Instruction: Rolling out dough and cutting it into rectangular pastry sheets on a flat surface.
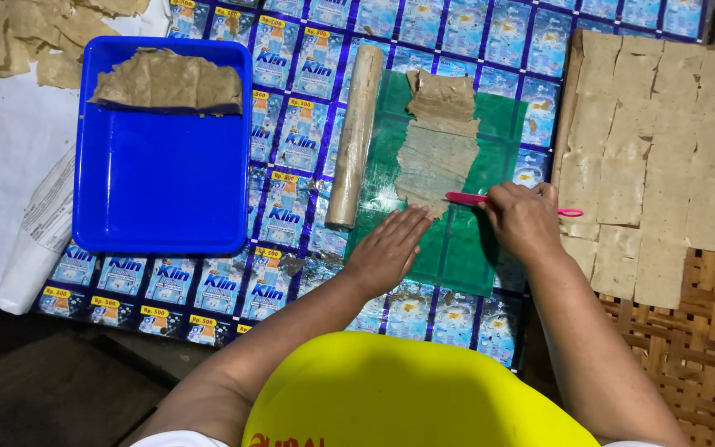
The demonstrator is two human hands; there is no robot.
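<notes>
Head view: left hand (pixel 388 248) flat and open pinning green sheet (pixel 457 248), right hand (pixel 525 220) gripping pink cutter (pixel 467 199) at dough sheet (pixel 438 161) bottom edge; mid-cutting, probably wants a steady straight cut next.

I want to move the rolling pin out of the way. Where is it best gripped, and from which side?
Probably around the bare middle of the rolling pin, from above and its left side. It lies flat, long axis running away from the person, beside the green sheet. The flattened dough lies on its right, with the left hand near its lower end.
</notes>
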